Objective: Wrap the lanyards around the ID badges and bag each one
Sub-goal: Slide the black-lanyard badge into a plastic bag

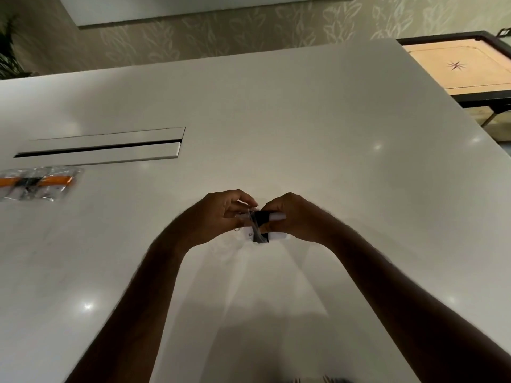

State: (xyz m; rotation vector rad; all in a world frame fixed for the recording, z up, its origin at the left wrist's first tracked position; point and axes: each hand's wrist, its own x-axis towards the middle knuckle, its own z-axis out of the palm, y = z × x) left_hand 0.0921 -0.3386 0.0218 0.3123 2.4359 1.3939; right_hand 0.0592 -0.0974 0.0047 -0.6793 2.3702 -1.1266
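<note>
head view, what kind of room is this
Probably an office lounge or meeting room: a large glossy white table with a recessed cable-slot flap, leaf-patterned beige wallpaper, and a wooden carrom board on a dark stand.

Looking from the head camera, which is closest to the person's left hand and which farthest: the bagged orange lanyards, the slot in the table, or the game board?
From the left hand:
1. Bagged orange lanyards, at the left table edge.
2. Slot in the table, just beyond them.
3. Game board, far right, past the table.

We seem to be in a lounge or hotel-like common room. We see a big glossy white table with a flush cable hatch far left, leaf-patterned wallpaper beyond, a carrom board far right and a plant far left.
</note>
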